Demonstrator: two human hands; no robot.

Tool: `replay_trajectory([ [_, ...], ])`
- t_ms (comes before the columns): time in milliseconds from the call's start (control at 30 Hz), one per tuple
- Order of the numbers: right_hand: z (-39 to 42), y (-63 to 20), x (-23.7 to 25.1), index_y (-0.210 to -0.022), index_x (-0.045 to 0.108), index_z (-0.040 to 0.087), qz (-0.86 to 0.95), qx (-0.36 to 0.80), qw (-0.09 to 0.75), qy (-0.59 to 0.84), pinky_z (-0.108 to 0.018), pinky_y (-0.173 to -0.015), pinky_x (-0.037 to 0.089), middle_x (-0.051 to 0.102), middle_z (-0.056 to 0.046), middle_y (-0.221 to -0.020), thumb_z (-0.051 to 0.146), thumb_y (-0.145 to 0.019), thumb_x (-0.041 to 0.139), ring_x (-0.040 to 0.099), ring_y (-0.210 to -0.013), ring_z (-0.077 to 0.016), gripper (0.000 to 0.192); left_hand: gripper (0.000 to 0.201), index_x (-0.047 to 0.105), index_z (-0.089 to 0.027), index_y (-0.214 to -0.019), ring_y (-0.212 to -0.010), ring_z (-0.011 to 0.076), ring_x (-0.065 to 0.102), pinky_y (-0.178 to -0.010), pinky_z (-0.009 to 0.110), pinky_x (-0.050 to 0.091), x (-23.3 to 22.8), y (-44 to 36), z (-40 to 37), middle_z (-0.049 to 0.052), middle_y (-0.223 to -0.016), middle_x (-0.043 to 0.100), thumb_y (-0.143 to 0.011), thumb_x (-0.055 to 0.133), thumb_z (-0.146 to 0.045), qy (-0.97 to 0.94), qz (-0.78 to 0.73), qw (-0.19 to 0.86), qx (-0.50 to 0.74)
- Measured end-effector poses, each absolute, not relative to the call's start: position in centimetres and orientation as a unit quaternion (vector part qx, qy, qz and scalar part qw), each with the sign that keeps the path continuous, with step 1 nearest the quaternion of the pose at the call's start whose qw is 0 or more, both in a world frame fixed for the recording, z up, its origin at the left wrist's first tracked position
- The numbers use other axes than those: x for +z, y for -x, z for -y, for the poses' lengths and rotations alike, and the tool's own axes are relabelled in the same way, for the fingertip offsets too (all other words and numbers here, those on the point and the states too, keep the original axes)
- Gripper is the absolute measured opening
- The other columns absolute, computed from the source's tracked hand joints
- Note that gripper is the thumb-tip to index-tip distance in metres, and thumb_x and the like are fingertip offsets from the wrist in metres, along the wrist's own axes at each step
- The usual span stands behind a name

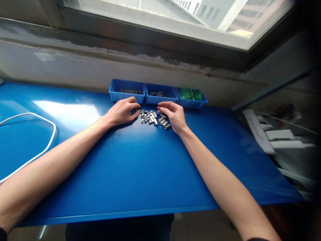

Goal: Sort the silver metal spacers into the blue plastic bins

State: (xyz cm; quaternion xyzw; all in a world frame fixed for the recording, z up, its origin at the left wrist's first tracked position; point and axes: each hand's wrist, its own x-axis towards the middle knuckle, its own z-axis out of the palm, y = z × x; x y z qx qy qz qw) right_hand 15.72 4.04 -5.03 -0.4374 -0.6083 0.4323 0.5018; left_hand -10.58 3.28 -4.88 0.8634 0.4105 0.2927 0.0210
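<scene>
A small heap of silver metal parts (153, 118) lies on the blue table (140, 167) near its far edge. My left hand (122, 111) rests palm down just left of the heap, fingers curled, its fingertips beside the nearest pieces. My right hand (174, 115) rests on the right side of the heap, fingers loosely bent over the parts. I cannot tell whether either hand pinches a piece. Behind the hands stand three blue bins: the left bin (126, 91) and middle bin (160, 94) hold dark metal parts, the right bin (192, 98) holds green pieces.
A white cable (37, 117) loops across the table's left side. A wall and window sill rise right behind the bins. White slats and rails (273, 137) lie off the table's right edge.
</scene>
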Motion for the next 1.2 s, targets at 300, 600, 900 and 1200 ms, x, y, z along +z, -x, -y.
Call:
replay_trajectory([
  [300,-4.0,-15.7,-5.0,-0.095,0.08,0.021,0.603,0.441,0.507,0.43,-0.039,-0.087,0.064,0.083,-0.005,-0.094,0.031,-0.076,0.079,0.079,-0.086,-0.0227,0.021,0.033,0.081,-0.02,-0.119,-0.09,0.0207,0.071,-0.083,0.032,0.056,-5.1,10.9,-3.7,0.01,-0.107,0.073,-0.101,0.057,-0.033,-0.866,-0.372,0.064,0.327],
  [600,-4.0,-15.7,-5.0,-0.096,0.08,0.021,0.602,0.44,0.502,0.437,-0.038,-0.088,0.063,0.082,-0.005,-0.095,0.033,-0.077,0.08,0.078,-0.086,-0.0224,0.023,0.019,0.083,-0.019,-0.103,-0.091,0.0189,0.074,-0.083,0.03,0.058,-5.4,11.0,-4.1,0.009,-0.106,0.078,-0.096,0.066,-0.025,-0.855,-0.318,0.074,0.402],
  [900,-4.0,-15.7,-5.0,-0.095,0.081,0.021,0.6,0.443,0.502,0.437,-0.038,-0.087,0.063,0.082,-0.005,-0.093,0.033,-0.076,0.08,0.078,-0.086,-0.0225,0.022,0.021,0.084,-0.016,-0.091,-0.072,0.015,0.07,-0.068,0.025,0.052,-4.5,10.9,-3.8,0.008,-0.088,0.08,-0.092,0.076,-0.036,-0.822,-0.343,0.182,0.417],
  [1200,-4.0,-15.7,-5.0,-0.096,0.081,0.02,0.606,0.439,0.498,0.439,-0.037,-0.087,0.062,0.082,-0.006,-0.094,0.033,-0.078,0.079,0.078,-0.085,-0.0219,0.021,0.034,0.077,-0.014,-0.088,-0.058,0.0093,0.054,-0.058,0.022,0.042,-4.5,10.9,-3.8,0.0,-0.067,0.065,-0.087,0.081,-0.048,-0.774,-0.383,0.298,0.406],
])
